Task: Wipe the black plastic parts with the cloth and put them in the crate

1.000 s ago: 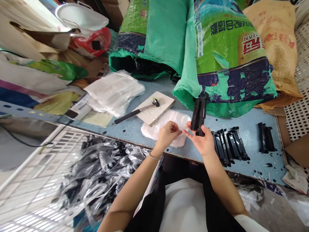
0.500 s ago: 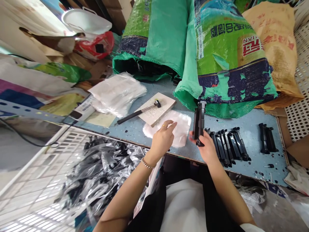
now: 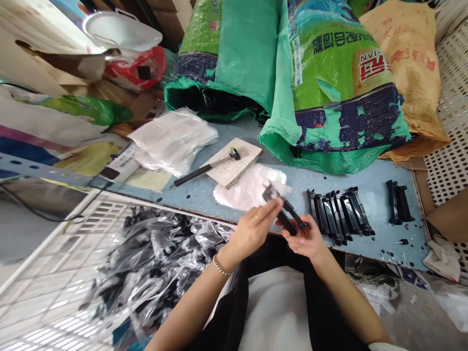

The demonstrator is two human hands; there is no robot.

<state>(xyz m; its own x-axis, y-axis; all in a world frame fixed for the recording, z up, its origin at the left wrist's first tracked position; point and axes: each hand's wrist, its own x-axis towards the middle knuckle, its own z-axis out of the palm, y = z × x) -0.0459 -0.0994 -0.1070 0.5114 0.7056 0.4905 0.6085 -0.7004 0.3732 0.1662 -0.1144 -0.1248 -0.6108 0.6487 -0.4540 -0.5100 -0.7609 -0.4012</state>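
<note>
Both hands hold a long black plastic part [image 3: 283, 213] at the near edge of the blue table [image 3: 204, 192]. My right hand [image 3: 305, 240] grips its lower end from below. My left hand [image 3: 252, 230] pinches its upper end together with a clear plastic bag [image 3: 272, 189]. The part is tilted, its top pointing left and away. A flat stack of clear bags [image 3: 244, 191] lies on the table just behind the hands. A row of several finished black parts [image 3: 338, 214] lies to the right of my right hand.
A small hammer [image 3: 206, 167] rests on a white block [image 3: 234, 162] behind the bags. Another pile of clear bags [image 3: 173, 139] lies at back left. Big green woven sacks [image 3: 318, 83] fill the back. Two more black parts [image 3: 398, 202] lie far right. Bagged parts [image 3: 153, 263] are heaped below left.
The black part went from upright in my right hand to tilted and lower, nearer my body. My left hand left the bag stack and came onto the part with a bag.
</note>
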